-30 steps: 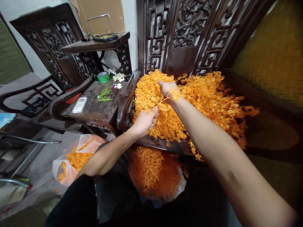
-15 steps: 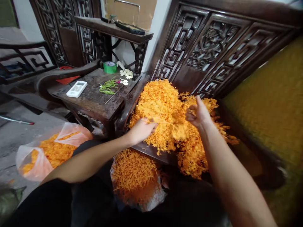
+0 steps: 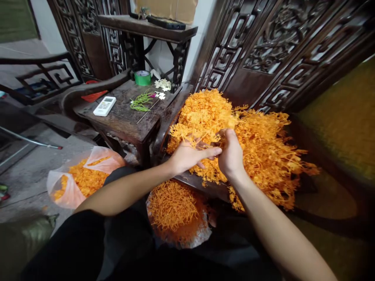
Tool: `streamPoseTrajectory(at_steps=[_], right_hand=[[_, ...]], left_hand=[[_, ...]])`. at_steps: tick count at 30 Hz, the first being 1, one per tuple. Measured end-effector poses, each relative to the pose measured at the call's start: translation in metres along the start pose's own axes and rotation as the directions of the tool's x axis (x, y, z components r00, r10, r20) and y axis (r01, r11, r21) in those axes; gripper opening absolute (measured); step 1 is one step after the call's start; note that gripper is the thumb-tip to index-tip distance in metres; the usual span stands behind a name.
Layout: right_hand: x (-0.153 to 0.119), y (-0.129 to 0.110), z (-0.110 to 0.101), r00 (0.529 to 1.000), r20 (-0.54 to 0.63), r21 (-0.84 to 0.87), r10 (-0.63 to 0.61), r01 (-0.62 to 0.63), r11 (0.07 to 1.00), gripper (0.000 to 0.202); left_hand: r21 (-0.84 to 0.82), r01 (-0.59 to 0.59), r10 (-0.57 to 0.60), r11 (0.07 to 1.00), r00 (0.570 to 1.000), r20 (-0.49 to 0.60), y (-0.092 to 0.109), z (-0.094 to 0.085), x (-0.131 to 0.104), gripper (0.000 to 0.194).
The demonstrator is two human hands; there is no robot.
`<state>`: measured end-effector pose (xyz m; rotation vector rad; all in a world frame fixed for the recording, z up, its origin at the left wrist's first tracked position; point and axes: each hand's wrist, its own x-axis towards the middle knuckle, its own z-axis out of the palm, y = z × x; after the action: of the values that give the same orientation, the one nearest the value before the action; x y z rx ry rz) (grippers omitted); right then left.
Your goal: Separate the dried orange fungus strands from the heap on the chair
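My left hand (image 3: 187, 157) is in front of a large heap of orange, plastic-looking flower sprigs (image 3: 205, 105). Its thumb reaches toward my right hand, and orange sprigs (image 3: 183, 132) rest along its curled fingers. My right hand (image 3: 232, 154) is just beside it, with the thumb up and the fingers closed around an orange sprig (image 3: 231, 121). The two hands meet or nearly meet, and their inner fingers are partly hidden. A second spread of sprigs (image 3: 269, 156) lies to the right. Below the hands, a plastic-lined container (image 3: 202, 236) holds thin orange stems (image 3: 172, 205).
On the left, a wooden side table (image 3: 123, 127) bears a white remote (image 3: 104, 106), green tape (image 3: 143, 78), green sprigs (image 3: 141, 102) and white blossoms (image 3: 163, 84). A plastic bag (image 3: 68, 193) of orange pieces stands on the floor. Carved wooden seat backs (image 3: 252, 86) rise behind.
My right hand has moved left and down, and the hands are now together. My left hand has gone from a pinch on a thin stem to a looser grip. The view has shifted slightly.
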<state>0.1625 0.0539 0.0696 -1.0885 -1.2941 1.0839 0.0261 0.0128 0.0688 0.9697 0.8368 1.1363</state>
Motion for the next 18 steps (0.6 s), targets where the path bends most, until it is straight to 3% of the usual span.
streamPoseTrajectory(at_steps=[5,11,15,18], right_hand=[[-0.003,-0.008,-0.010,0.997,0.077,-0.071,-0.007,0.012,0.997,0.045],[0.002,-0.023,-0.042,0.963,0.241,0.117,0.119,-0.150,0.982,0.037],[0.001,-0.019,-0.047,0.980,0.178,0.075,0.092,-0.106,0.992,0.034],[-0.004,-0.012,-0.041,0.991,0.127,-0.030,0.038,-0.035,0.999,0.028]], left_hand=[[-0.151,0.055,-0.054,0.987,0.999,0.009,0.002,-0.001,0.004,0.046],[-0.257,0.109,-0.113,0.960,0.994,0.001,0.013,-0.013,0.006,0.059],[-0.154,0.176,-0.168,0.972,0.984,0.061,0.012,-0.016,0.004,0.059],[-0.013,0.168,-0.167,0.986,0.985,0.048,0.008,-0.012,0.001,0.060]])
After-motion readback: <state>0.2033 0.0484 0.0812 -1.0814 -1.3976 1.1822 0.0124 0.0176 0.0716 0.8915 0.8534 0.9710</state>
